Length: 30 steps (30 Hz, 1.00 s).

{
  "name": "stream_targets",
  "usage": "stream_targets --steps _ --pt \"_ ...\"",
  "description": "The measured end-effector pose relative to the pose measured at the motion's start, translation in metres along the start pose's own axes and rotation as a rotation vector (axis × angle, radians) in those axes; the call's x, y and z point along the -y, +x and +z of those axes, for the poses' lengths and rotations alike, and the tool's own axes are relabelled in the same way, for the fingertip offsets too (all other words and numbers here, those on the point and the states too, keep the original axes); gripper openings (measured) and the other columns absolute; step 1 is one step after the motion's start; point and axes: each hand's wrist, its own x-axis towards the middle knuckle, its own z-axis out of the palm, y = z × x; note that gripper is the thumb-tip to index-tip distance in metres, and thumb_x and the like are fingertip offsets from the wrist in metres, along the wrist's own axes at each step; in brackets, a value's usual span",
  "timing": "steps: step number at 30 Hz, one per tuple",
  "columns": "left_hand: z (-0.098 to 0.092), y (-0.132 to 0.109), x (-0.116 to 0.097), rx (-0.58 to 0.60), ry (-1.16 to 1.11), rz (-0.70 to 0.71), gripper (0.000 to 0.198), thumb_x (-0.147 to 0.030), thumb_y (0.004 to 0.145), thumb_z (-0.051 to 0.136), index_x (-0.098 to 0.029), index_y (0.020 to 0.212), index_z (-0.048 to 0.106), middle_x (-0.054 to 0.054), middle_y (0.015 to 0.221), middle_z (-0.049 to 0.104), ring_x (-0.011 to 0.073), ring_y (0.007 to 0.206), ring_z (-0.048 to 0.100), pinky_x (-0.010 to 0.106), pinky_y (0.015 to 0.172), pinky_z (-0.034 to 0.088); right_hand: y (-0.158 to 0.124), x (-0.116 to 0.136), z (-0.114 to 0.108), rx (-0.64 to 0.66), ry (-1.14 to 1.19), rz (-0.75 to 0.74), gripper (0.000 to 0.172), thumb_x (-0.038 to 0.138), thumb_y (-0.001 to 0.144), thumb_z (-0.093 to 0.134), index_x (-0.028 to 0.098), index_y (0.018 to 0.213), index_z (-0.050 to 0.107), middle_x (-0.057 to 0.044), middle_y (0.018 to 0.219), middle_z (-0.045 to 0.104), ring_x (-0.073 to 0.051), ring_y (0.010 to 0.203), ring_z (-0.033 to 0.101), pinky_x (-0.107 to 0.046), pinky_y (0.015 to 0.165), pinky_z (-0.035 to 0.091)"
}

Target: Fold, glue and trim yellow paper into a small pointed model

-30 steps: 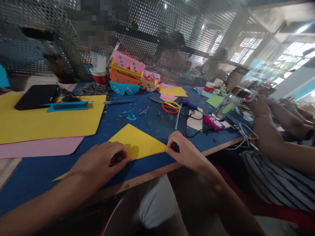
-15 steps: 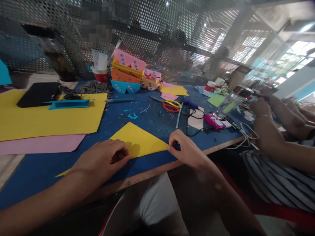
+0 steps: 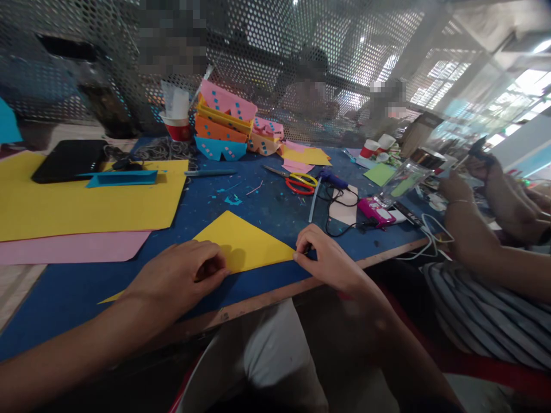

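A yellow sheet of paper (image 3: pixel 245 241), folded into a triangle, lies on the blue tabletop (image 3: pixel 275 281) near its front edge. Curled over the paper's near folded edge, my left hand (image 3: pixel 193 269) has thumb and fingers pressed together on it. My right hand (image 3: pixel 321 255) pinches the right-hand corner of the same paper. My left hand and forearm cover part of the paper, and its left tip shows beyond my wrist.
Scissors (image 3: pixel 301 182), a glue gun (image 3: pixel 333 179) with a cable and a pink device (image 3: pixel 376 212) lie behind the paper. Yellow sheets (image 3: pixel 129 212) and a black phone (image 3: pixel 69 160) are at left. Folded paper pieces (image 3: pixel 224 123) stand at the back. A co-worker's arms (image 3: pixel 473 229) are at right.
My hands and the yellow paper stay almost in place; the view has shifted slightly. At right, the co-worker's far hand has risen, showing a dark object.
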Motion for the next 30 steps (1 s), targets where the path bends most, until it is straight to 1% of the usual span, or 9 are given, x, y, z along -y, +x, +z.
stream_targets --steps 7,14,17,21,30 --pt "0.001 0.0 0.001 0.009 -0.011 -0.034 0.028 -0.051 0.096 0.063 -0.027 0.085 0.072 0.005 0.081 0.076 0.0238 0.074 0.068 0.036 0.067 0.045 0.0 0.001 -0.001 0.002 -0.025 -0.011 0.019 0.01 0.1 0.066 0.025 0.091 0.06 -0.004 0.113 0.064 -0.019 0.098 0.068 -0.037 0.093 0.057" --pt "-0.001 0.001 0.0 0.025 -0.006 -0.006 0.026 -0.048 0.095 0.062 -0.028 0.082 0.07 0.004 0.078 0.074 0.0241 0.073 0.068 0.036 0.065 0.044 0.0 0.003 -0.005 0.027 -0.056 0.007 0.017 0.011 0.102 0.068 0.024 0.092 0.065 -0.005 0.114 0.065 -0.018 0.099 0.069 -0.037 0.096 0.058" --pt "-0.001 0.002 0.0 0.006 0.002 0.006 0.026 -0.05 0.095 0.063 -0.028 0.081 0.07 0.004 0.076 0.074 0.0246 0.074 0.068 0.036 0.064 0.044 0.001 -0.001 -0.007 0.041 -0.049 0.007 0.016 0.012 0.102 0.07 0.024 0.092 0.066 -0.005 0.114 0.066 -0.018 0.1 0.069 -0.036 0.097 0.058" --pt "-0.001 0.001 0.001 -0.002 0.007 0.001 0.024 -0.049 0.095 0.064 -0.029 0.082 0.071 0.004 0.077 0.075 0.0247 0.074 0.069 0.036 0.064 0.044 0.002 -0.005 -0.008 0.04 -0.035 0.02 0.016 0.013 0.101 0.072 0.024 0.091 0.066 -0.004 0.114 0.066 -0.017 0.098 0.069 -0.035 0.097 0.06" --pt "-0.003 0.003 -0.001 0.034 -0.014 -0.006 0.026 -0.05 0.094 0.062 -0.028 0.084 0.073 0.005 0.078 0.073 0.0255 0.073 0.067 0.038 0.068 0.045 0.002 -0.005 -0.012 0.047 -0.015 0.008 0.016 0.012 0.1 0.071 0.024 0.093 0.066 -0.005 0.115 0.067 -0.019 0.1 0.069 -0.037 0.095 0.06"
